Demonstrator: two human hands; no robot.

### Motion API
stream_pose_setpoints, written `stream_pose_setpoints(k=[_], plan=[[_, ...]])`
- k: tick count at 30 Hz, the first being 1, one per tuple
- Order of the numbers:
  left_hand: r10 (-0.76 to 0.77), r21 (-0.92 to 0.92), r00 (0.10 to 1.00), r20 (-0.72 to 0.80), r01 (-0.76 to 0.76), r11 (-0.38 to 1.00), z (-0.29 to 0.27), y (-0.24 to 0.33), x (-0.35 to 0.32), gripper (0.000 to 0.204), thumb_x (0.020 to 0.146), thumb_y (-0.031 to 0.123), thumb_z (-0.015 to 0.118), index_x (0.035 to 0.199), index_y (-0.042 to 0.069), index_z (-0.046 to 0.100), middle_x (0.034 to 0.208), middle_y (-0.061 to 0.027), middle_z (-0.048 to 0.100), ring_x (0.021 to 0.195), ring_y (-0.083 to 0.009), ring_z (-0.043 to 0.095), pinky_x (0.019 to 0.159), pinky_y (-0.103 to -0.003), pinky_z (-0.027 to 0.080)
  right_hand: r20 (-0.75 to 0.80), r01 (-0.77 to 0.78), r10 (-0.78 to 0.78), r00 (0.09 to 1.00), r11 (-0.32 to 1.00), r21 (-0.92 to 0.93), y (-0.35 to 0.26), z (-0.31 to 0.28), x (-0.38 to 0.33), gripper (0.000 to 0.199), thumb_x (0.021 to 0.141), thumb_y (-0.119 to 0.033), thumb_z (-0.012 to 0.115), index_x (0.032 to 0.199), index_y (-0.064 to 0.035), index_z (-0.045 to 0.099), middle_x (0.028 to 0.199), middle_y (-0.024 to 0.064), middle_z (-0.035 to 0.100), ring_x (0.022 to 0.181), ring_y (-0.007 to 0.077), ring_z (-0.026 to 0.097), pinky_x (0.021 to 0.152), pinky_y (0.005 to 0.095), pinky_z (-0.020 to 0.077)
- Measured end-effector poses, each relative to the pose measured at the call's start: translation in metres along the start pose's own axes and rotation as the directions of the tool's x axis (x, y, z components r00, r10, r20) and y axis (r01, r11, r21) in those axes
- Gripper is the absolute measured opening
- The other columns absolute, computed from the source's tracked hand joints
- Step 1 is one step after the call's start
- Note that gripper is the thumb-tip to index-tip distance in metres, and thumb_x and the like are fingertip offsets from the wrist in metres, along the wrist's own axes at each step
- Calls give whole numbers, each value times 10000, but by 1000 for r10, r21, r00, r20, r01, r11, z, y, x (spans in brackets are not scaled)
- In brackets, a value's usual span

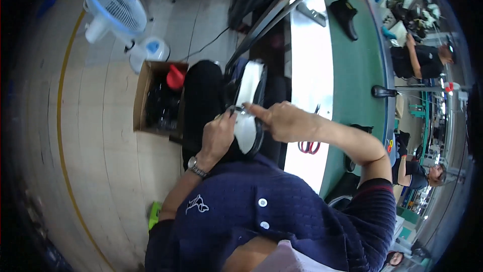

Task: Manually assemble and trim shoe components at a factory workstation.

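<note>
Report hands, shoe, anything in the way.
Left hand at left edge of shoe, right hand at its middle. White face up. Nothing seen blocking; scissors off right.

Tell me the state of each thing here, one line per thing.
Shoe: white side up, in use
Left hand: curled at the shoe's edge
Right hand: index finger extended onto the shoe
Cardboard box: open, dark things inside
Fan: standing; whether running unclear
Scissors: partly hidden; open or shut unclear
Wristwatch: worn
</note>
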State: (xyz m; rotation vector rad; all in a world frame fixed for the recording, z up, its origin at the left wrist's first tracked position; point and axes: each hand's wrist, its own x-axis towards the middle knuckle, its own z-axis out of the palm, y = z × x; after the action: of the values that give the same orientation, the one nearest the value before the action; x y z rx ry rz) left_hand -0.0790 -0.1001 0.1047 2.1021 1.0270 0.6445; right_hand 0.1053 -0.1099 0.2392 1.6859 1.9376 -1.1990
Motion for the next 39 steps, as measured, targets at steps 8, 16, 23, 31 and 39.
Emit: stream_pose_setpoints(k=[8, 16, 23, 31, 39], plan=[[-236, -582, 897, 375, 425, 693, -1, -12, -3, 446, 971, 271, 528, 1328, 8, 484, 1093, -175, 646, 962, -257, 647, 818, -349, 514, -154, 50, -34, 987, 994, 100, 20, 44, -10, 626, 944, -141, 542, 1480, -202, 226, 677, 166, 635, 601, 330, 653, 606, 460, 515], [32, -661, 723, 690, 648, -379, 54, -29, 27, 519, 945, 376, 571, 1379, 148, 400, 1176, -38, 553, 1041, -126, 572, 889, -323, 492, -196, 36, 3, 981, 980, 195, 23, 64, -20, 664, 940, -148, 552, 1494, -199, 189, 724, 169, 656, 629, 321, 663, 662, 457, 526], [-48, -763, 773, 632, 611, -209, 39, -30, 40, 593, 898, 263, 625, 1414, 140, 361, 1120, -51, 559, 1006, -122, 575, 869, -312, 500, -303, 158, -191, 934, 979, -128, 13, -15, -25, 564, 924, -156, 573, 1441, -175, 347, 602, 165, 615, 569, 321, 653, 571, 419, 520], [-40, -731, 730, 682, 680, -48, 27, -30, 44, 724, 863, 256, 649, 1468, 115, 278, 1155, -41, 552, 1005, -113, 564, 881, -281, 472, -267, -18, -94, 959, 921, -388, 54, -32, 41, 557, 981, -265, 479, 1481, -246, 234, 597, 153, 611, 525, 313, 634, 549, 406, 540], [-26, -689, 689, 724, 722, -63, 24, -28, 48, 701, 861, 252, 653, 1457, 127, 305, 1159, -38, 551, 1003, -117, 563, 880, -285, 470, -483, 21, -119, 868, 979, -204, 69, 7, 39, 621, 933, -226, 559, 1478, -247, 260, 598, 171, 587, 524, 338, 608, 579, 437, 513]])
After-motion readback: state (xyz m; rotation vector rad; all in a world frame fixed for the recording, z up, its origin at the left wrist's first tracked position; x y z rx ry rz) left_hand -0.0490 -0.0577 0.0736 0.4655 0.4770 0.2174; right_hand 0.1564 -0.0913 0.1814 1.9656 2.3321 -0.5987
